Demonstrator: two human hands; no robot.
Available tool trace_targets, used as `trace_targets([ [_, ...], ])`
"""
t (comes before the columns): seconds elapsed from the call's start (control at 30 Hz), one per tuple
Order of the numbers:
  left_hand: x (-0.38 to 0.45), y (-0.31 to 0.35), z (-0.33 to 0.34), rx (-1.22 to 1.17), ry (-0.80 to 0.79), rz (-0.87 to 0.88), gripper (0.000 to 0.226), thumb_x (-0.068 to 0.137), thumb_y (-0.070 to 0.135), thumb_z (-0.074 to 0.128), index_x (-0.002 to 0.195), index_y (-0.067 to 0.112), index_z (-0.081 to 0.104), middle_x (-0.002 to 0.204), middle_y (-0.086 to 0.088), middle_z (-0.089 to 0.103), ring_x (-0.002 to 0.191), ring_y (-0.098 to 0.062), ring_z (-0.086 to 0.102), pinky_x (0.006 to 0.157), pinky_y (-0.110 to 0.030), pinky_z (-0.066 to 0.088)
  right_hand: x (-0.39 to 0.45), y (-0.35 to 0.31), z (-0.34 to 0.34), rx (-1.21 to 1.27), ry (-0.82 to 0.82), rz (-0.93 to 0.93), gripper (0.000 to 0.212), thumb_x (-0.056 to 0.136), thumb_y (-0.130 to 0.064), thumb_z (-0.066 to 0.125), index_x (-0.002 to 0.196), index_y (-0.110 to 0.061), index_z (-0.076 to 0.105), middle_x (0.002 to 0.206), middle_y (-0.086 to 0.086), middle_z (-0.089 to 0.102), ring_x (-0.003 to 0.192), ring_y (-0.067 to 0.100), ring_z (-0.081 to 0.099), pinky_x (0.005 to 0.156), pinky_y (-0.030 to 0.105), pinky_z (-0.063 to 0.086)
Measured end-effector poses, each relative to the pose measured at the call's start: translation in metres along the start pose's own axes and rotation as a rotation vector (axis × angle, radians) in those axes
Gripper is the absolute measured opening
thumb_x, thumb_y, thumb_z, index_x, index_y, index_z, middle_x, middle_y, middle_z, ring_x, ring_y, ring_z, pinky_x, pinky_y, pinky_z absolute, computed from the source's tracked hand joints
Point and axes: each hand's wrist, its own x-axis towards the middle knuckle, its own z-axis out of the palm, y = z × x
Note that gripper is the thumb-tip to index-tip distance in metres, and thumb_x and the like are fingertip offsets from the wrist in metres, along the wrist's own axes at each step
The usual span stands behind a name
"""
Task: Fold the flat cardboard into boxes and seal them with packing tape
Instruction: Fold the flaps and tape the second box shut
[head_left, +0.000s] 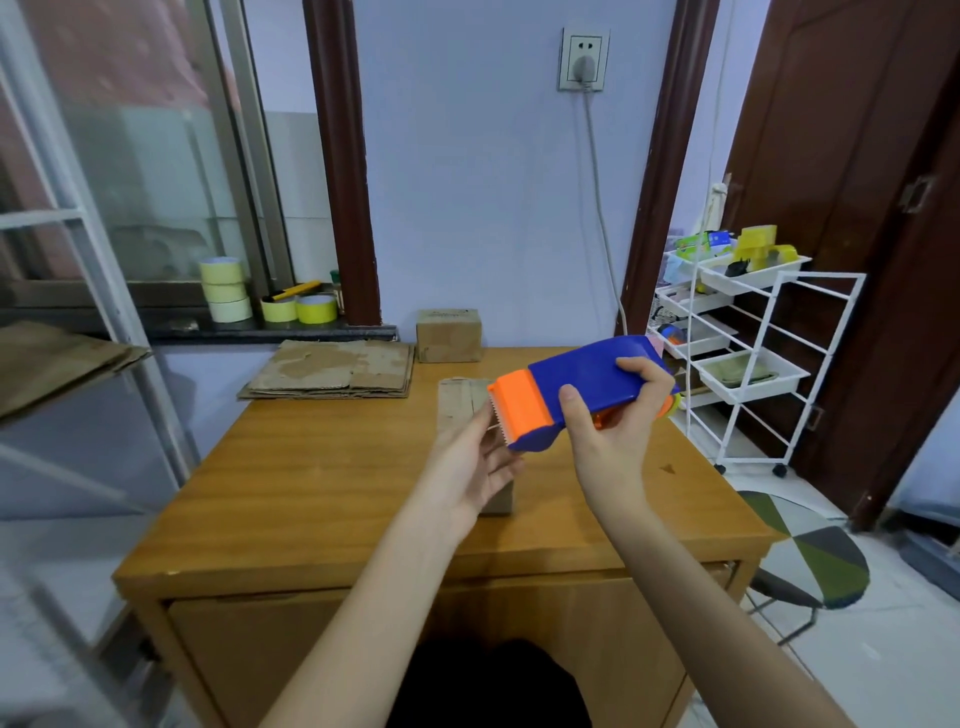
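Right hand (618, 421) grips the blue/orange tape dispenser (576, 389), held up over the counter (311, 499), toothed blade facing left. Left hand (480, 457) is at the blade end w/ fingers loosely curled, apparently feeling for the tape end; can't tell if it actually pinches any tape, none visible.

Risks, as I judge them: fingertips sit right by the serrated cutter, so a slip = nick. If the tape end has stuck back on the roll, picking at it could split it. The box (467, 410) being sealed sits below/behind the hands, unheld, so it may slide when tape is pressed on.

Counter: orange-brown wood, smooth. Flat cardboard stack (332, 369) at back left, a finished small box (449, 335) at back centre by the wall. Room: tape rolls (226, 288) on the windowsill, white wire cart (748, 332) at right, wall socket w/ cable, dark door.
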Motion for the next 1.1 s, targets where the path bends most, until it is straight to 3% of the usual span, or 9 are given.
trace_targets([
  [0.13,0.002,-0.005,0.005,0.006,0.068,0.094,0.015,0.097,0.022,0.054,0.102,0.011,0.063,0.079,-0.004,0.072,0.069,-0.014,0.066,0.056,-0.024,0.051,-0.003,-0.001,0.006,-0.006,0.021,-0.006,0.055,0.067,-0.027,0.072,0.105,-0.028,0.033,0.111,-0.011,0.034,0.089,-0.014,0.047,0.073,0.009,0.043],
  [0.27,0.002,-0.007,0.01,0.073,0.143,0.195,0.016,0.099,0.022,0.05,0.091,0.015,0.062,0.079,-0.005,0.068,0.066,-0.016,0.062,0.05,-0.022,0.05,-0.005,-0.002,0.011,0.002,0.007,0.004,0.057,0.064,-0.038,0.069,0.107,-0.029,0.032,0.114,-0.008,0.035,0.091,-0.01,0.048,0.073,0.009,0.044],
  [0.37,0.004,-0.011,0.008,0.222,0.187,0.308,0.015,0.099,0.024,0.051,0.088,0.019,0.061,0.08,-0.003,0.066,0.068,-0.015,0.062,0.049,-0.02,0.049,-0.007,-0.001,0.012,0.017,0.021,0.01,0.057,0.064,-0.038,0.069,0.107,-0.028,0.033,0.113,-0.008,0.035,0.089,-0.012,0.048,0.072,0.009,0.045],
  [0.47,0.006,-0.016,0.007,0.313,0.204,0.414,0.016,0.098,0.025,0.052,0.089,0.014,0.06,0.072,-0.001,0.063,0.057,-0.011,0.055,0.047,-0.019,0.043,-0.009,-0.002,0.012,0.019,0.039,-0.008,0.058,0.064,-0.036,0.067,0.108,-0.024,0.031,0.111,-0.009,0.033,0.087,-0.015,0.047,0.07,0.007,0.043],
  [0.63,0.014,-0.023,0.002,0.412,0.259,0.485,0.01,0.094,0.019,0.059,0.084,0.022,0.06,0.086,0.001,0.067,0.084,-0.014,0.064,0.069,-0.027,0.05,-0.01,0.001,0.011,-0.011,0.041,0.0,0.061,0.064,-0.025,0.072,0.108,-0.022,0.031,0.11,-0.012,0.032,0.09,-0.017,0.046,0.069,0.006,0.043],
  [0.7,0.016,-0.024,0.001,0.484,0.282,0.536,0.014,0.094,0.019,0.058,0.081,0.025,0.057,0.086,0.003,0.066,0.086,-0.011,0.063,0.074,-0.028,0.052,-0.01,0.003,0.01,-0.02,0.043,0.012,0.059,0.065,-0.017,0.072,0.107,-0.023,0.031,0.11,-0.011,0.032,0.089,-0.017,0.046,0.068,0.006,0.043],
  [0.8,0.019,-0.023,-0.002,0.558,0.324,0.574,0.02,0.098,0.024,0.051,0.079,0.029,0.052,0.081,0.01,0.061,0.079,-0.003,0.059,0.072,-0.026,0.05,-0.01,0.003,0.012,-0.007,0.041,0.054,0.054,0.067,-0.012,0.068,0.105,-0.025,0.032,0.11,-0.01,0.035,0.087,-0.016,0.048,0.067,0.009,0.045],
  [1.1,0.017,-0.022,-0.019,0.614,0.378,0.592,0.02,0.099,0.024,0.047,0.085,0.019,0.059,0.077,0.005,0.062,0.071,-0.003,0.056,0.056,-0.006,0.041,-0.012,0.003,0.017,0.068,0.096,0.177,0.053,0.069,-0.015,0.063,0.112,-0.02,0.032,0.113,-0.004,0.038,0.083,-0.011,0.052,0.062,0.01,0.046],
])
